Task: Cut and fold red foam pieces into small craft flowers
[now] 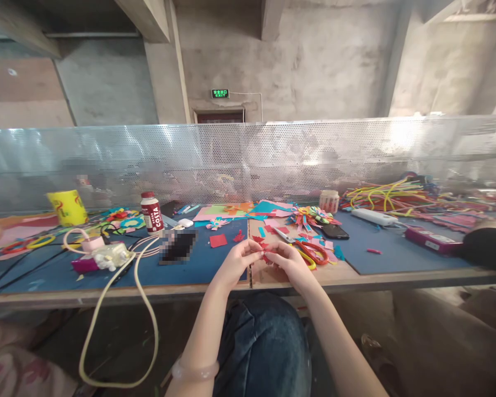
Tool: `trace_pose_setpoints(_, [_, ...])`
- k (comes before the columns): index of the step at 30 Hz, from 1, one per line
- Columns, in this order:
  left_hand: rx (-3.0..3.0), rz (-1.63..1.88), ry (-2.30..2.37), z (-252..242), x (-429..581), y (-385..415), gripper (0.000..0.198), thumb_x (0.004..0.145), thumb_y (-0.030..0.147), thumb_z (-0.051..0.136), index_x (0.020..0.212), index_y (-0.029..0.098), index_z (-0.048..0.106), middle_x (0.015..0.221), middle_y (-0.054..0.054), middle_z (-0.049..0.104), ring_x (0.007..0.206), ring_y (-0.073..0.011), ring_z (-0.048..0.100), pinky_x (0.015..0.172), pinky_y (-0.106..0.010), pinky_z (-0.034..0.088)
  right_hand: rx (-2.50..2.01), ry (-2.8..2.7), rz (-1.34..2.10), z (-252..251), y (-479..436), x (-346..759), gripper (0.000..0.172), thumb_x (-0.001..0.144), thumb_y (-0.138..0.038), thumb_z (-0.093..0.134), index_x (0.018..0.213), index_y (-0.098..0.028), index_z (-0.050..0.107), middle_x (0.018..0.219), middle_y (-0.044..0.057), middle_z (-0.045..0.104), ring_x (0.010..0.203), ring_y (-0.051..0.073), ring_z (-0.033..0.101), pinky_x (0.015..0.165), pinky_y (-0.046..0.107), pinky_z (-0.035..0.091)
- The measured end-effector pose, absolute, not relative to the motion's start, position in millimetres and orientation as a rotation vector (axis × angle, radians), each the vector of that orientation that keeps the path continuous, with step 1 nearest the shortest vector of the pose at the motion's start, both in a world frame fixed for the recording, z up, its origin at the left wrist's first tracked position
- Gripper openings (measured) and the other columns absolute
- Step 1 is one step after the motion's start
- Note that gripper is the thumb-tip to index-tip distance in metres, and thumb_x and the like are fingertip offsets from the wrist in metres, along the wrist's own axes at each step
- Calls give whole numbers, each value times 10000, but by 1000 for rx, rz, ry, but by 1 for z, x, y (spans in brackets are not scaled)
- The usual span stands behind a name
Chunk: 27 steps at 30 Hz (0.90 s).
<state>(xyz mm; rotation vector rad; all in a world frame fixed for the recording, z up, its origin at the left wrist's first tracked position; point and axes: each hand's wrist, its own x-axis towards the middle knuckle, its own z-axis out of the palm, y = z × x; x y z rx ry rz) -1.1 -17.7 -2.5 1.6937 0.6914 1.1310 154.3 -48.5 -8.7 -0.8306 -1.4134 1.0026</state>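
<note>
Between my fingertips, at the near edge of the table, is a small folded red paper piece (266,256). My left hand (238,263) pinches it from the left, and my right hand (288,263) grips its other side; the fingers partly hide its shape. Just right of my right hand lie scissors (314,252) with orange and yellow handles. A red paper square (219,240) rests on the blue mat to the left of my hands. Close beyond my left hand sits another small red paper piece (238,236).
Coloured paper sheets (268,208) and a paper-strip bundle (310,216) lie farther back. A dark phone (334,231) is to the right, near a white power strip (374,216). Leftward stand a Costa bottle (150,214) and a yellow roll (67,208). A cream cable (139,275) loops over the table edge.
</note>
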Motion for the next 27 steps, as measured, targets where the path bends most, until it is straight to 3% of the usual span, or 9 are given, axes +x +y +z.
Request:
trace_pose_setpoints(11, [1651,1133,731,-3,-1,-18,192,712,329,613,795,161,573,790,-18,574,747,-144,528,655,-232,381,-850,-1396,919,-13,-46,155,214,738,-372,589,812,-175,625,715,6,599,567,103,487,505,221,350])
trace_pose_setpoints(27, [1658,1130,753,-6,-2,-15,216,716,344,604,798,144,608,790,-33,598,714,-138,527,636,-225,384,-825,-1445,895,-14,-46,155,213,715,-356,609,819,-171,617,739,28,624,659,144,547,554,247,416])
